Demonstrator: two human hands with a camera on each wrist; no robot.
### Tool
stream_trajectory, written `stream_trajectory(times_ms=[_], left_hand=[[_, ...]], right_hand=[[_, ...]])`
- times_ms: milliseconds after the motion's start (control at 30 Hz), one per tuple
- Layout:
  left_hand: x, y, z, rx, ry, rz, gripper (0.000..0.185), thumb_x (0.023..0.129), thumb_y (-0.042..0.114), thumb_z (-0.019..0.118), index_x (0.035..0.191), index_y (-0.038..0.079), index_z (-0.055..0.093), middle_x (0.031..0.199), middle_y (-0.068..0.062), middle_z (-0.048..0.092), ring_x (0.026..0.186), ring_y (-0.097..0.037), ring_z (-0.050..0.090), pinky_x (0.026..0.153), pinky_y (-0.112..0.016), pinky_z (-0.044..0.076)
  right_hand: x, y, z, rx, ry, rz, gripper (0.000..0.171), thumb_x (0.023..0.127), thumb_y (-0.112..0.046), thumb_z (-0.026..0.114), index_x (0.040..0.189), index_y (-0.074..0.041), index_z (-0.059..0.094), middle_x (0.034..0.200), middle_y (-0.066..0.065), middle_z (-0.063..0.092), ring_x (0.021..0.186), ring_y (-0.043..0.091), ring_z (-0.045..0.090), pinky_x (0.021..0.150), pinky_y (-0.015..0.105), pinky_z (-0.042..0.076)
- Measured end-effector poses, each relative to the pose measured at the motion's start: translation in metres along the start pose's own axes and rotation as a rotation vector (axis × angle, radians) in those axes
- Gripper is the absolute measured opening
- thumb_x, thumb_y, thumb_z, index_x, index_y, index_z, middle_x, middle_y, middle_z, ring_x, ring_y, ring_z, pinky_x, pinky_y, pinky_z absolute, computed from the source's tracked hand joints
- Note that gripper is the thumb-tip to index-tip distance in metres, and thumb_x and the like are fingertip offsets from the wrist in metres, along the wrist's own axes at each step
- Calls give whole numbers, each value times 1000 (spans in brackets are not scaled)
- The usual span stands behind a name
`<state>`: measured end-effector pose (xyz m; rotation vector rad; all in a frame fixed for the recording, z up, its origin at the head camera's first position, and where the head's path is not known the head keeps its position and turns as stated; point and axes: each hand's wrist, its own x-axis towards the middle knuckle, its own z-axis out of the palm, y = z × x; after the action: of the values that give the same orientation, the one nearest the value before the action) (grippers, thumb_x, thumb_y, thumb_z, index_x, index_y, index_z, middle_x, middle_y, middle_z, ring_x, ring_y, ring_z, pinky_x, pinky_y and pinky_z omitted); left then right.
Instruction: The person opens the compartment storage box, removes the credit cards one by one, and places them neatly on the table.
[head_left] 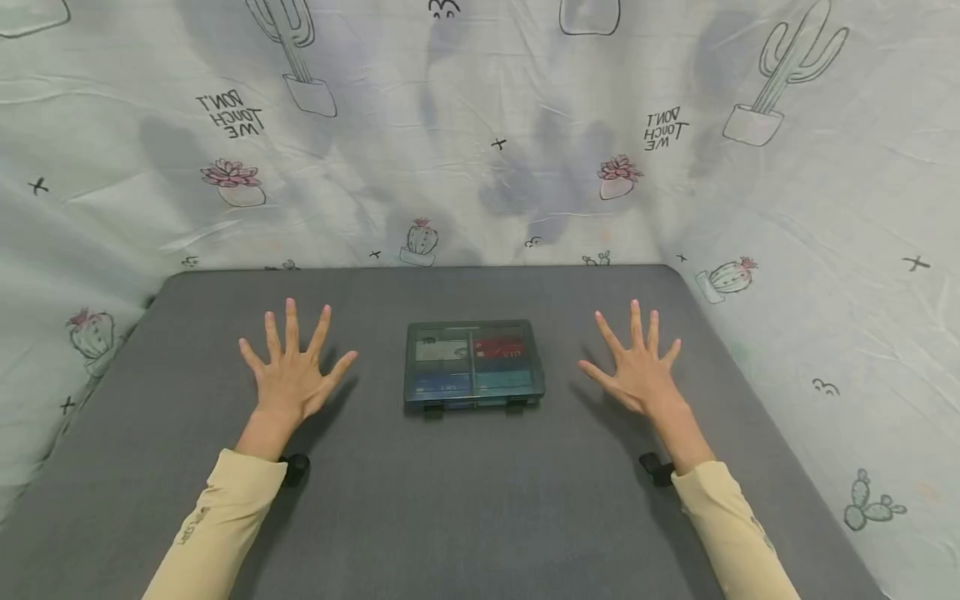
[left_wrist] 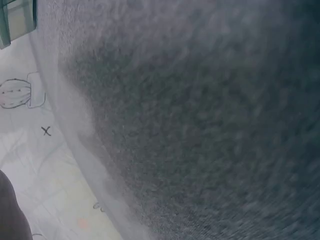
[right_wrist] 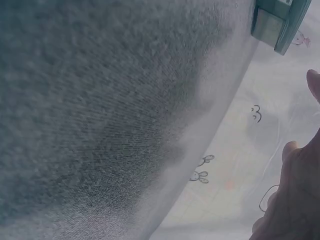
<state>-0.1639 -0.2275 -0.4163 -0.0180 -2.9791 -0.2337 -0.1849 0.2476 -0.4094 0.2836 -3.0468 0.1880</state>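
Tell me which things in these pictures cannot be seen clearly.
- Contents of the box: head view, too small and dimmed by the tinted lid.
- Box in both wrist views: cut off by the edge.
- Left hand: left wrist view shows only a dark sliver at the edge.
- Right hand: right wrist view cuts it off.

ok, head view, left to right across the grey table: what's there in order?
Left hand, fingers spread, flat over the table → closed plastic compartment box with coloured contents, latches facing the person → right hand, fingers spread. Neither hand touches the box.
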Motion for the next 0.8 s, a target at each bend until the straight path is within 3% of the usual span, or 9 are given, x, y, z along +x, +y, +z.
stream_trajectory(times_ms=[233, 500, 700, 800], left_hand=[[-18, 8, 5, -38, -27, 41, 77, 86, 65, 31, 143, 31, -6, 146, -9, -24, 129, -34, -25, 90, -67, -17], [-36, 24, 5, -84, -74, 118, 75, 88, 61, 34, 144, 30, -4, 147, -9, -20, 131, -35, -20, 92, -70, -6], [-46, 33, 1, -265, -155, 168, 69, 92, 49, 40, 145, 29, 0, 149, -17, -3, 132, -41, -9, 94, -69, 6], [-48, 36, -1, -390, -168, 169, 65, 93, 42, 43, 145, 28, 7, 148, -18, 9, 133, -42, 3, 93, -68, 14]], right_hand=[[-16, -5, 3, 6, -21, -33, 81, 81, -69, 38, 144, -33, 5, 147, 11, -21, 130, 39, -19, 86, 76, 0], [-37, -17, 0, 21, -7, -126, 80, 81, -66, 44, 145, -31, 10, 149, 12, -12, 132, 36, -14, 88, 75, 7], [-42, -27, 2, 140, -17, -255, 73, 85, -57, 47, 144, -31, 13, 150, 8, -8, 134, 34, -7, 93, 69, 13], [-39, -31, 3, 283, -59, -329, 66, 88, -49, 49, 144, -32, 16, 150, 2, -5, 135, 31, -4, 95, 65, 18]])
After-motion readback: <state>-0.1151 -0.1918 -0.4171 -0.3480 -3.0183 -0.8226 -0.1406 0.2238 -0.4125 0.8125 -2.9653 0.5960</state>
